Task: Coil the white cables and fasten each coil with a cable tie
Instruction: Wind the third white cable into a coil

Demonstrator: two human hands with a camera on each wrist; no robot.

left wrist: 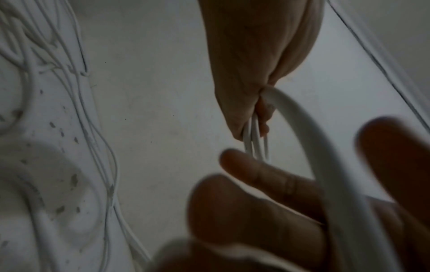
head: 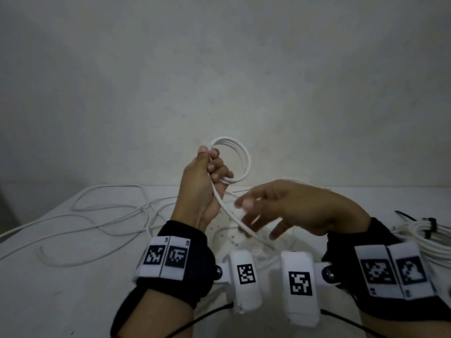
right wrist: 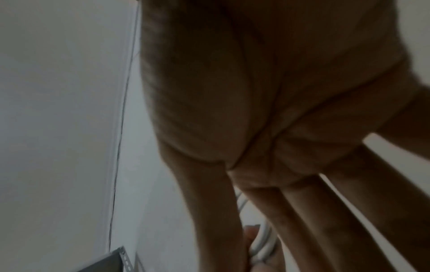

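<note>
My left hand (head: 213, 168) is raised above the table and grips a coil of white cable (head: 245, 162) with several loops standing out past its fingers. From under that fist the cable's free length (head: 231, 215) runs down towards me. My right hand (head: 251, 215), blurred, is just right of it with fingers straight and spread, and the cable passes across them. In the left wrist view the left hand (left wrist: 253, 103) grips the loops, and the thick cable (left wrist: 309, 147) runs between the right hand's fingers (left wrist: 274, 185). The right wrist view shows the open palm and fingers (right wrist: 302, 211).
Loose white cables (head: 109, 213) sprawl over the left half of the white table (head: 48, 289). A bundle of white cable bound with black ties (head: 425, 231) lies at the right edge. A grey wall stands close behind. A metal shelf corner (right wrist: 116, 261) shows low in the right wrist view.
</note>
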